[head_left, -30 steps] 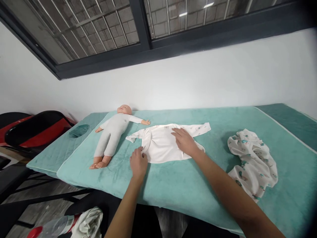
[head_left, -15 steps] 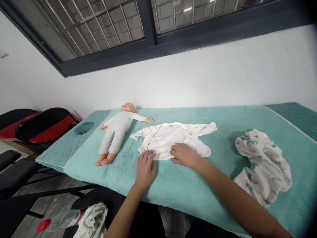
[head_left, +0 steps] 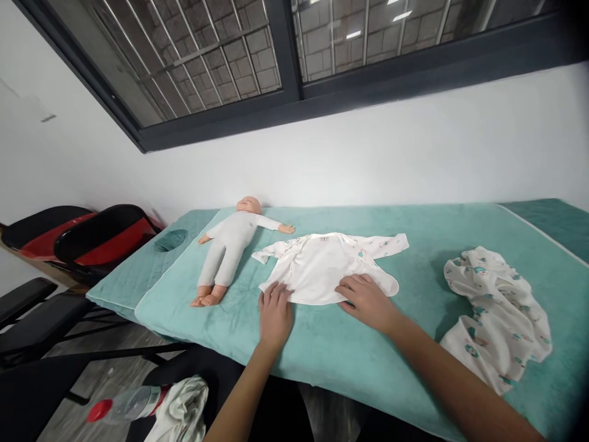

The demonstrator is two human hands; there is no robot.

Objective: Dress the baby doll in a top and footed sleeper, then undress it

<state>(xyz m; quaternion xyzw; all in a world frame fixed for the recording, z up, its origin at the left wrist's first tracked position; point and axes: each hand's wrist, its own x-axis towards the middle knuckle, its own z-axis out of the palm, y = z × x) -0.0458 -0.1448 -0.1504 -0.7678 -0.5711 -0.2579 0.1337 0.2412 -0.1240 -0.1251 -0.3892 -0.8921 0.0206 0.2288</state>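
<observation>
A white baby shirt [head_left: 322, 270] with small coloured prints on its sleeves lies spread on a green padded bed [head_left: 331, 350]. My left hand [head_left: 276, 312] rests flat on its lower left corner, fingers stretched out. On the lower right part of the hem lies my right hand [head_left: 370, 302], its fingers slightly bent and apart on the cloth. Neither hand lifts the fabric. To the left of the shirt, a baby doll [head_left: 232, 239] with a pale grey cloth body lies on its back, arms out.
A crumpled printed white garment [head_left: 501, 316] lies at the bed's right. The bed's face hole [head_left: 170, 240] is at the left end. Black and red chairs [head_left: 110, 239] stand left. Below are a clear bottle with a red cap [head_left: 126, 405] and a bunched cloth [head_left: 181, 408].
My right hand has slid a little to the right along the shirt's hem. My left hand stays at the lower left corner. The whole view has shifted slightly.
</observation>
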